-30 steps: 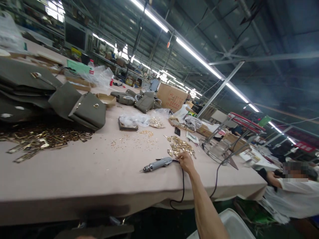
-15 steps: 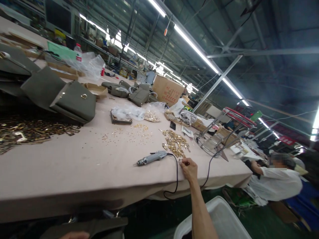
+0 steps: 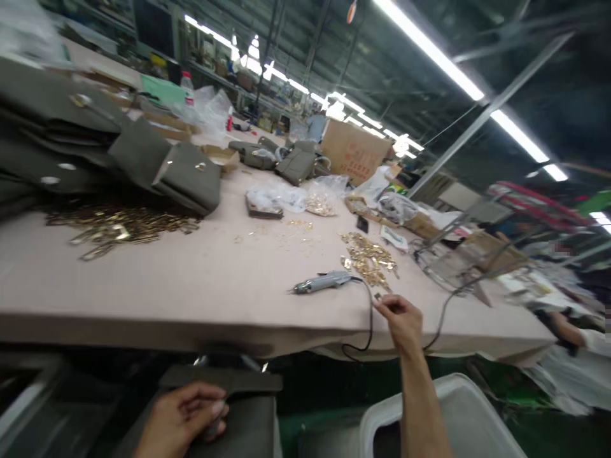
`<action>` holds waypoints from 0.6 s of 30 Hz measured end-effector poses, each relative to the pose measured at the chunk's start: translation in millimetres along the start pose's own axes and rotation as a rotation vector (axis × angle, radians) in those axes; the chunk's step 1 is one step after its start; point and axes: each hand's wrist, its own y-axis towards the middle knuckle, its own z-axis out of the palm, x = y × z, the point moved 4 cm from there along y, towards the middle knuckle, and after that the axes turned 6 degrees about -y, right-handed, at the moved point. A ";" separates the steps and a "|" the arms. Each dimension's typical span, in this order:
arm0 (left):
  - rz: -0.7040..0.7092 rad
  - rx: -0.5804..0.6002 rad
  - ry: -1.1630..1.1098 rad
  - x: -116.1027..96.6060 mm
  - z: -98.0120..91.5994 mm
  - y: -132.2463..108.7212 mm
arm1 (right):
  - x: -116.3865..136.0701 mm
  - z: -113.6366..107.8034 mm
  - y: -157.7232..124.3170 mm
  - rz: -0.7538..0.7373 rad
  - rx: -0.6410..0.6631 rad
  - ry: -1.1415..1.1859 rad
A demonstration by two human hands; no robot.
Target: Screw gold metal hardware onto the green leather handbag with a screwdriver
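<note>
My right hand (image 3: 403,321) pinches a small metal fitting (image 3: 379,297) between thumb and fingertips, just above the table's near side. A pile of gold-coloured metal fittings (image 3: 370,257) lies beyond it. Left of that hand, an electric screwdriver (image 3: 322,282) rests on the cloth with its bit pointing left. In the lower part of the view, my left hand (image 3: 191,413) is over a dark grey handbag (image 3: 248,413) below the table edge. Its fingers are curled and pressed to the thumb; what they hold is too blurred to name.
Grey handbags (image 3: 186,175) are stacked at the left by a heap of gold metal parts (image 3: 124,226). Small loose pieces, plastic bags and a carton (image 3: 356,149) lie farther back. A cable (image 3: 370,318) hangs over the edge. A white bin (image 3: 458,407) stands below; a co-worker's arm (image 3: 568,327) is at right.
My view has swung left and down, so the table sits farther right. My left hand and the handbag have come more fully into view. My right hand has lifted a little from the table with the fitting.
</note>
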 end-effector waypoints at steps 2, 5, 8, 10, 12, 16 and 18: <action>-0.010 0.057 0.008 -4.8 2.5 -5.3 | 30.3 23.8 -42.9 -0.027 0.036 0.211; -0.060 0.081 -0.025 -3.2 0.0 -5.3 | 75.6 74.8 -119.5 0.064 0.296 0.333; -0.083 0.077 -0.031 2.2 -5.1 -5.1 | 112.2 124.9 -193.6 0.102 0.568 0.421; -0.092 0.074 -0.038 4.2 -7.2 -7.0 | 120.9 153.4 -229.4 0.160 0.678 0.448; -0.095 0.085 -0.039 4.1 -8.2 -8.3 | 118.4 174.1 -248.5 0.230 0.693 0.446; -0.115 0.115 -0.017 2.2 -8.5 -7.3 | 106.9 191.6 -253.6 0.340 0.678 0.393; -0.131 0.124 -0.017 2.7 -9.0 -6.2 | 105.6 194.4 -251.6 0.375 0.719 0.377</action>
